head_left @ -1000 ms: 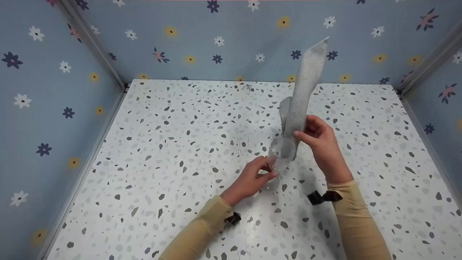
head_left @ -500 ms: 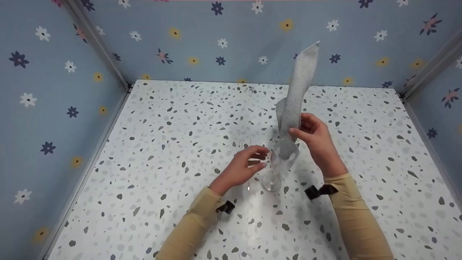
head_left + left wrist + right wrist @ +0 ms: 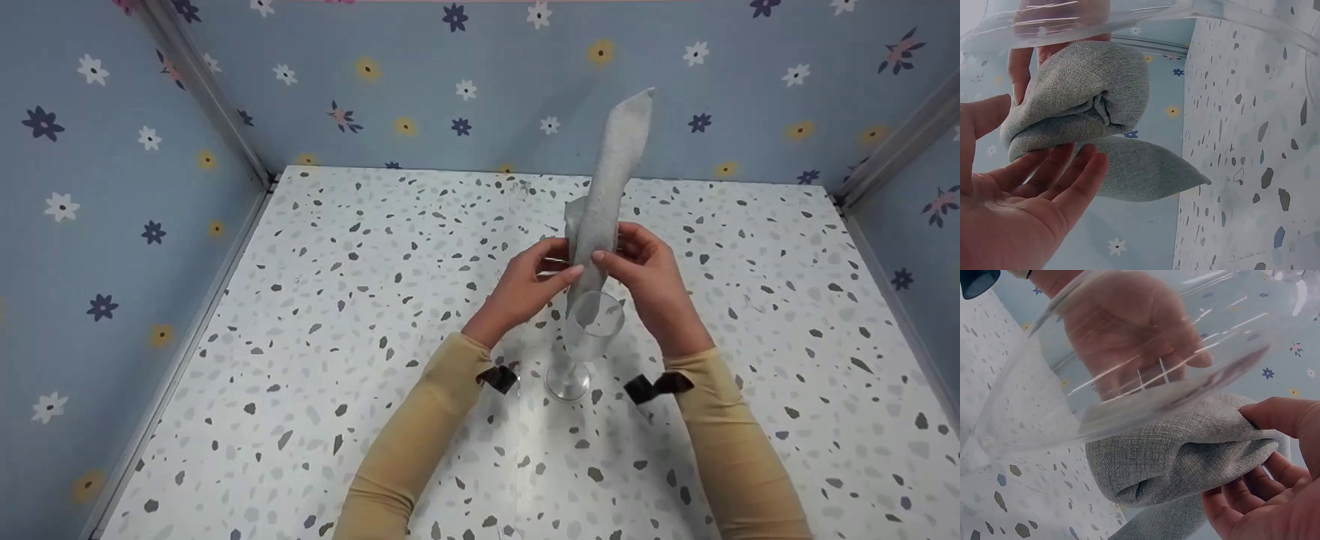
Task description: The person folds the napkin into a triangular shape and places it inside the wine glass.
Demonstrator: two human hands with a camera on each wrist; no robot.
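Observation:
A rolled grey cloth napkin [image 3: 616, 161] stands up between both hands in the head view, its pointed tip leaning to the right. My left hand [image 3: 521, 285] holds its left side, thumb in front and fingers behind. On the opposite side, my right hand [image 3: 654, 289] grips it between thumb and fingers. A clear wine glass [image 3: 589, 341] stands upright on the table just in front, and its rim overlaps the napkin's lower end in this view. The left wrist view shows the gathered bottom of the napkin [image 3: 1081, 84]; in the right wrist view the glass [image 3: 1033, 399] passes before it.
The white speckled table [image 3: 360, 300] meets a blue flowered wall [image 3: 510, 82] at the back. More flowered panels rise at left and right, with metal posts at the corners. Each wrist carries a dark strap mount [image 3: 658, 386].
My left hand has let go of the glass and moved up to take hold of the napkin. The right hand has brought the napkin slightly left. The glass now stands unheld.

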